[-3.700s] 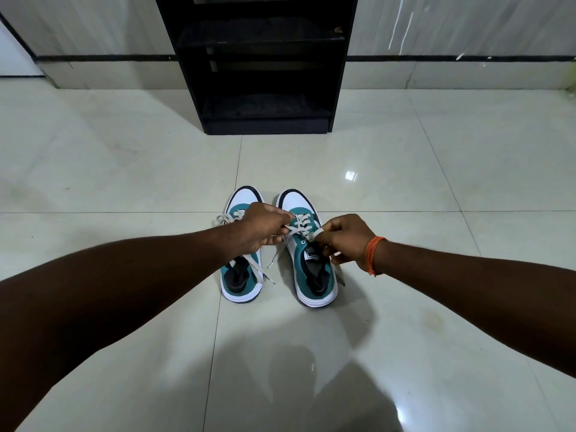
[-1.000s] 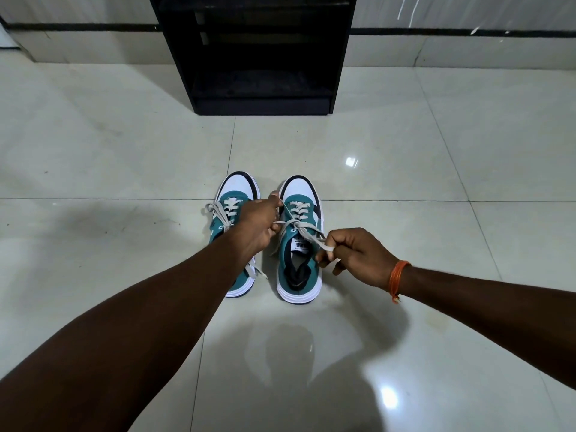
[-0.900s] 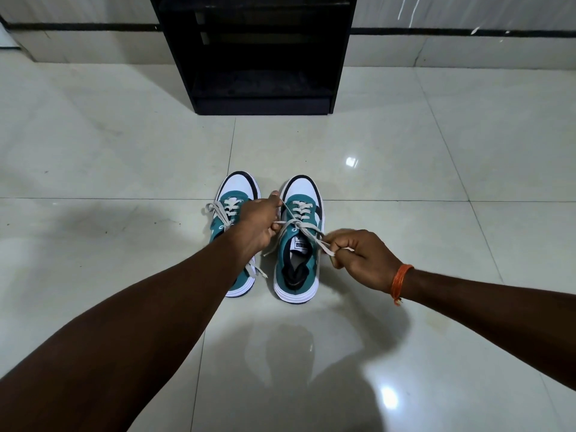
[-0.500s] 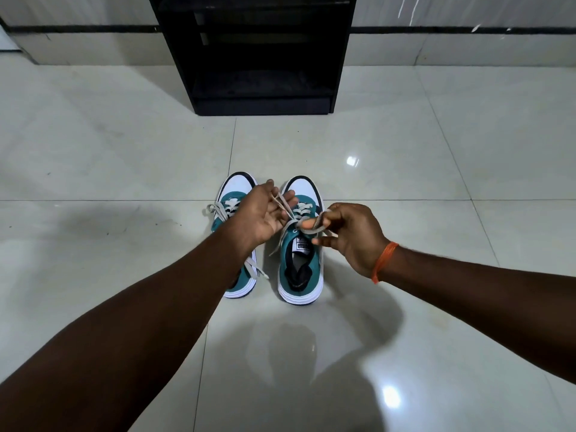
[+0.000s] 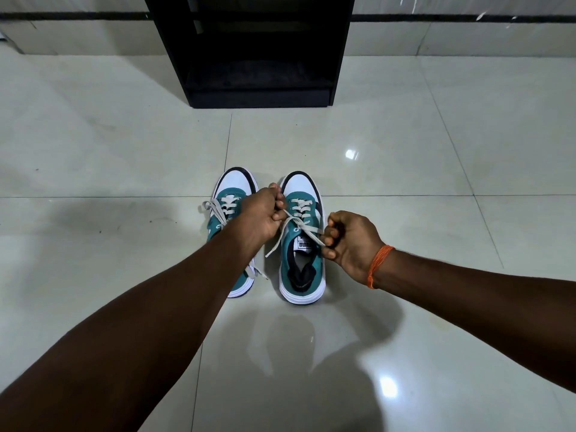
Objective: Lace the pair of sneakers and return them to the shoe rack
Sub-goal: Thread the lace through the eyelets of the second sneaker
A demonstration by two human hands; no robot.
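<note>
Two teal-and-white sneakers stand side by side on the tiled floor, toes pointing away from me. Over the right sneaker [image 5: 304,275] a grey lace [image 5: 307,229] is crossed and stretched taut between both hands. My left hand [image 5: 260,215] is closed on one end of it, above the gap between the shoes. My right hand [image 5: 349,241], with an orange thread at the wrist, pinches the other end beside the shoe's right edge. The left sneaker [image 5: 232,190] is partly hidden by my left forearm; its lace ends lie loose.
A black open shoe rack [image 5: 258,51] stands against the wall straight ahead, a short way beyond the shoes. Glossy pale floor tiles [image 5: 405,135] spread all around, with light reflections on them.
Half a second ago my hands were close together over the right sneaker's tongue. They have since drawn apart, pulling the crossed lace tight.
</note>
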